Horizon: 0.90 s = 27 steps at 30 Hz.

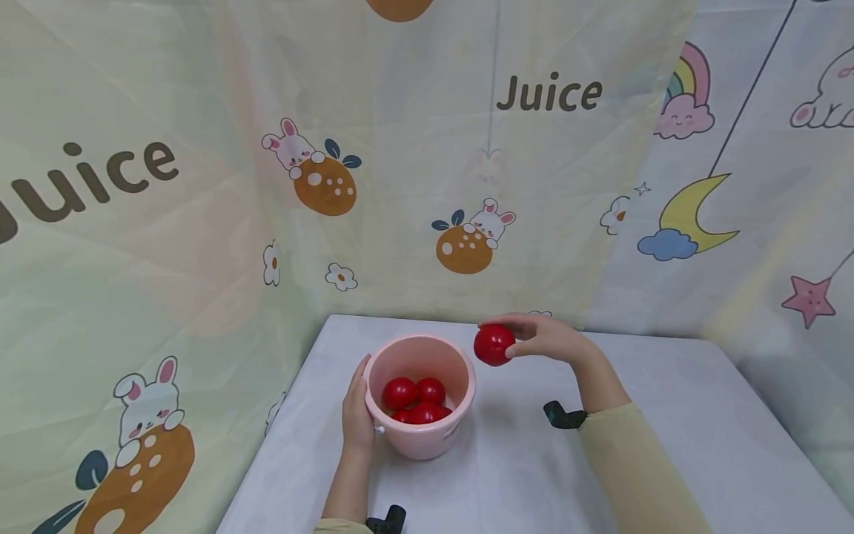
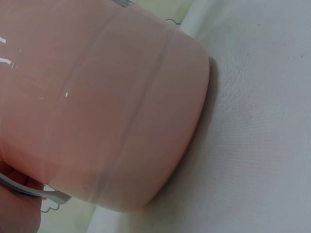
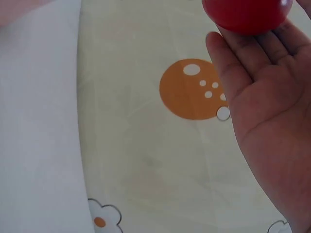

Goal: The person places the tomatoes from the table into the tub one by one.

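Note:
A pink bucket (image 1: 423, 443) stands on the table with several shiny red balls (image 1: 425, 412) inside. My left hand (image 1: 358, 415) holds its left side, with fingertips near the rim. In the left wrist view the bucket's wall (image 2: 112, 107) fills much of the picture, and a grey handle (image 2: 29, 189) crosses the left hand (image 2: 17, 213). To the right of the rim, my right hand (image 1: 543, 340) grips another red ball (image 1: 494, 345) between thumb and fingers, raised above the table. The right wrist view shows this ball (image 3: 248, 14) at the fingertips.
A white cloth covers the table (image 1: 514, 475). Behind it and along both sides hang printed curtains (image 1: 400, 148) with rabbits, oranges and flowers, close to the table's far edge. Black straps or mounts (image 1: 563, 415) sit at both wrists.

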Available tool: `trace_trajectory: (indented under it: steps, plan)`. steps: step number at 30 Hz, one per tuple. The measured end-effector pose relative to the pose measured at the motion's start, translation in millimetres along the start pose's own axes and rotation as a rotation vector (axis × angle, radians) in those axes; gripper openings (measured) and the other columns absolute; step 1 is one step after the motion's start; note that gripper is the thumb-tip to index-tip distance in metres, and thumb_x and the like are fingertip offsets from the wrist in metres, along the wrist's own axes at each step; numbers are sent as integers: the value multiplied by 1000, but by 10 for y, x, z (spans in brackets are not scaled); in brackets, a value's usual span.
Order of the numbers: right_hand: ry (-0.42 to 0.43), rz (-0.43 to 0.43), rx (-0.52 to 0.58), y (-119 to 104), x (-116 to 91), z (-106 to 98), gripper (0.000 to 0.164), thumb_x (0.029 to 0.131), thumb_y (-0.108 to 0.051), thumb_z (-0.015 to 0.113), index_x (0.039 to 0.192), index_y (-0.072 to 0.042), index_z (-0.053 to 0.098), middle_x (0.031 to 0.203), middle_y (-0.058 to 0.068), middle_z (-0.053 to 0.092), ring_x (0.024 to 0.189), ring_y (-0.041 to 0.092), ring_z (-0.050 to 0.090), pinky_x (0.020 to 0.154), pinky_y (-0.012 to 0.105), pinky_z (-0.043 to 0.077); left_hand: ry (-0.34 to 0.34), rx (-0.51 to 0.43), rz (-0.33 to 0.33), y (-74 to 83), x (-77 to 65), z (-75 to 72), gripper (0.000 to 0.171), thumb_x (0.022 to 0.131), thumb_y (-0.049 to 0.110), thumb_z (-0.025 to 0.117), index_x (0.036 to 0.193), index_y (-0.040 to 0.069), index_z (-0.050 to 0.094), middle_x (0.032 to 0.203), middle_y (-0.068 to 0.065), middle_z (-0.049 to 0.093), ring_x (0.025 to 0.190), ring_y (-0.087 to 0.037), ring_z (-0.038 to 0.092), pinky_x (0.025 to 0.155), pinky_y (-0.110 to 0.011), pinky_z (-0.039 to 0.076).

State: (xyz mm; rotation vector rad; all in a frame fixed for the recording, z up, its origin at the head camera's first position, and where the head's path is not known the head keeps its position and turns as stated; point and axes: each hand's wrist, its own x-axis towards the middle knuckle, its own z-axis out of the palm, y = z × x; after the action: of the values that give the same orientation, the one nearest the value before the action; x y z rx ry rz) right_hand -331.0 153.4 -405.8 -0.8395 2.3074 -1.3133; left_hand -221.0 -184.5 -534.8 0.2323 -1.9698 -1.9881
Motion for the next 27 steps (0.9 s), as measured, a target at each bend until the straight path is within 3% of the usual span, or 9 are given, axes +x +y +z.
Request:
trace_trajectory:
  steps: [8, 13, 19, 27]
  plan:
    - [-271, -154, 35, -202, 342, -7, 63, 80, -20, 81, 138, -22, 56, 136, 4, 59, 125, 32, 53, 87, 45, 59, -7, -14, 1, 22, -6, -5, 40, 101, 46, 48, 140, 51, 44, 145, 25, 47, 141, -10, 40, 109, -48, 45]
    - [-395, -190, 12, -364, 521, 47, 61, 82, -20, 79, 138, -20, 56, 135, 3, 60, 122, 31, 56, 86, 46, 59, -5, -18, -20, 42, -23, -9, 39, 102, 44, 47, 140, 51, 44, 146, 25, 46, 141, -9, 39, 109, -48, 45]
    - [-498, -176, -20, -567, 739, 128, 61, 81, -21, 80, 138, -20, 56, 135, 2, 60, 125, 28, 54, 89, 44, 59, 4, -9, -39, 44, -21, -4, 40, 101, 45, 50, 140, 53, 43, 145, 27, 45, 141, -8, 39, 108, -47, 46]
    - [-562, -159, -73, -751, 1030, 313, 59, 80, -21, 80, 136, -19, 59, 132, 0, 61, 125, 25, 54, 90, 42, 58, -5, -16, -25, 39, -5, 10, 41, 100, 44, 52, 140, 52, 45, 144, 25, 47, 139, -11, 41, 106, -48, 47]
